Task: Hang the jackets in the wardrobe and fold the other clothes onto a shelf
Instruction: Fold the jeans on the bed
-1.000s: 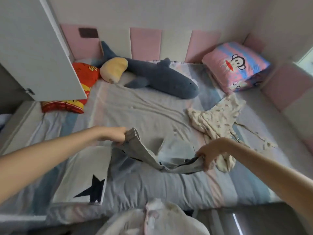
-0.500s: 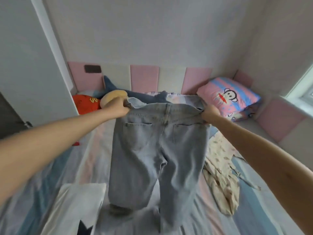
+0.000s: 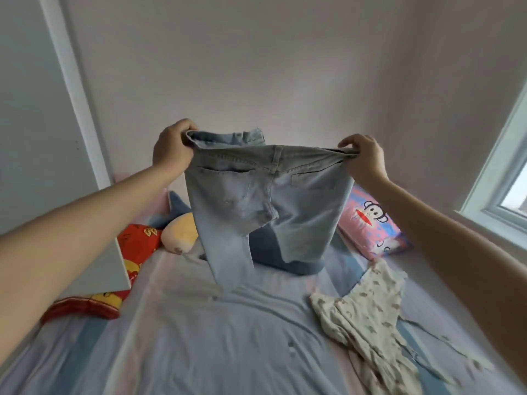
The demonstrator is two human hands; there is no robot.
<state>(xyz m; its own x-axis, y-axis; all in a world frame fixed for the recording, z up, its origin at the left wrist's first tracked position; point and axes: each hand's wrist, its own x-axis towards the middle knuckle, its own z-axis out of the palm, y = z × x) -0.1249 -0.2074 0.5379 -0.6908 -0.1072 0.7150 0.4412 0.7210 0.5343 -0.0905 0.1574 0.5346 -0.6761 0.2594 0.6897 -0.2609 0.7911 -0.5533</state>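
A pair of light blue jeans (image 3: 265, 206) hangs in the air above the bed, back pockets facing me, legs swinging away toward the headboard. My left hand (image 3: 171, 149) grips the left end of the waistband. My right hand (image 3: 363, 156) pinches the right end, so the waistband is stretched between them. A cream patterned garment (image 3: 368, 317) lies crumpled on the bed at the right, below my right forearm.
The bed sheet (image 3: 228, 337) is striped blue and pink. A white wardrobe door (image 3: 37, 109) stands open at the left. A red cushion (image 3: 134, 252), a blue shark plush (image 3: 265, 252) and a pink monkey pillow (image 3: 370, 220) lie at the head. A window (image 3: 507, 178) is at the right.
Both hands picked the jeans up off the bed by the waistband and raised them high. The legs swung forward and my view tilted up.
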